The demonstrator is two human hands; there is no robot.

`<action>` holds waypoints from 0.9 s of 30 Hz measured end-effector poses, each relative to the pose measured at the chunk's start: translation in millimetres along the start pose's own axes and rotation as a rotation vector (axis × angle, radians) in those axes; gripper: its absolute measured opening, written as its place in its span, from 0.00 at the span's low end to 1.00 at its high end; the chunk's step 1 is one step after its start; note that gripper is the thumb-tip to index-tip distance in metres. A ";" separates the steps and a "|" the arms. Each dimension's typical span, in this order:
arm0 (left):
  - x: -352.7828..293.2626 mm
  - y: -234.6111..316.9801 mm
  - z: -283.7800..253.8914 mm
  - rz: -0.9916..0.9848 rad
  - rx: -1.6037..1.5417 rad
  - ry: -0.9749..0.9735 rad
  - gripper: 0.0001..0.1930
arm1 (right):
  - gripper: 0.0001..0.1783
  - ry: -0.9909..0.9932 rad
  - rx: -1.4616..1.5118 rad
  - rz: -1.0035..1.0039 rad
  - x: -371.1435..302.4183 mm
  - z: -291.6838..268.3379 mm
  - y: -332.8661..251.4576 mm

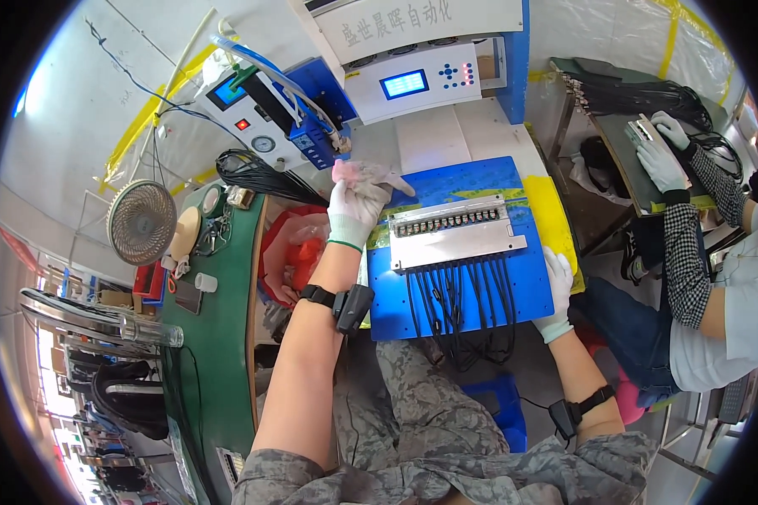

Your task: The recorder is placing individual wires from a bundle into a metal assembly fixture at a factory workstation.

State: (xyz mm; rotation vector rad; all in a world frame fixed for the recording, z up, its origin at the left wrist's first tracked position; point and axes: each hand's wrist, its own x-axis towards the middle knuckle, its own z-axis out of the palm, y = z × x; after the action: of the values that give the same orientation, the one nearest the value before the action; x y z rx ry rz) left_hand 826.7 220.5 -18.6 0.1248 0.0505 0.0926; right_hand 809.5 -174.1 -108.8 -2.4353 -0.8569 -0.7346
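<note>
My left hand (pixel 349 215), in a white glove with a green cuff, is closed round a crumpled grey and pink cloth (pixel 381 175). It is over the far left corner of a blue board (pixel 526 282). On the board rests a silver metal fixture (pixel 455 247) with a row of small connector ends along its far part. Several black cables (pixel 472 299) run from its near side and hang over the board's front edge. My right hand (pixel 557 286), also gloved, grips the board's right edge; its fingers are partly hidden.
Behind the board stands a machine with a lit screen (pixel 405 84); left of it is a smaller machine with a gauge (pixel 263 144). A green table (pixel 227 303) with a fan (pixel 141 221) is at left, beside a red bag (pixel 290 248). At right, a co-worker's gloved hands (pixel 661 160) hold a similar fixture.
</note>
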 end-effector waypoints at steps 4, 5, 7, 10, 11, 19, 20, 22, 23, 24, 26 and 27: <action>2.4 1.6 -1.8 -0.039 -0.010 -0.049 0.16 | 0.22 -0.005 0.025 0.043 -0.5 0.1 -0.8; 4.8 2.1 -1.7 -0.054 -0.025 -0.076 0.17 | 0.22 -0.009 0.035 0.060 0.7 0.1 -0.1; 5.7 2.4 -3.6 -0.068 -0.041 -0.098 0.17 | 0.22 0.006 0.012 0.025 0.1 0.6 0.6; 7.7 2.9 -2.6 -0.051 -0.011 -0.077 0.16 | 0.21 0.045 -0.037 -0.053 3.2 0.5 2.7; 7.8 2.3 -1.4 -0.050 -0.015 -0.083 0.16 | 0.22 0.023 -0.006 -0.018 2.6 1.2 2.5; -25.3 25.1 5.3 0.196 0.091 0.093 0.14 | 0.29 -0.089 -0.170 -0.138 0.4 -18.6 -2.5; -30.3 18.3 17.1 0.239 0.124 0.198 0.14 | 0.29 -0.093 -0.168 -0.153 -10.2 -29.2 3.6; -43.2 28.3 25.8 0.365 0.184 0.354 0.14 | 0.34 0.000 -0.102 -0.055 -23.2 -45.1 17.0; -55.7 50.2 30.7 0.447 0.217 0.400 0.14 | 0.34 0.001 -0.100 -0.064 -19.3 -50.9 19.0; -59.7 97.9 6.4 0.301 0.165 0.113 0.15 | 0.36 -0.020 -0.083 -0.018 -18.5 -59.0 21.1; -92.1 201.5 -11.2 0.142 0.179 -0.429 0.18 | 0.40 -0.057 -0.045 0.066 -19.0 -75.7 17.9; -94.1 223.7 -27.1 0.448 0.780 -0.334 0.20 | 0.42 -0.098 -0.031 0.100 -24.7 -84.7 24.6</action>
State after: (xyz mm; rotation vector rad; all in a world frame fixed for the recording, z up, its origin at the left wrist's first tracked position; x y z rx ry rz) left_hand 711.7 435.9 -13.0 0.9292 -0.2815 0.4967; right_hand 781.6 -250.1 -65.7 -2.5393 -0.7591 -0.6010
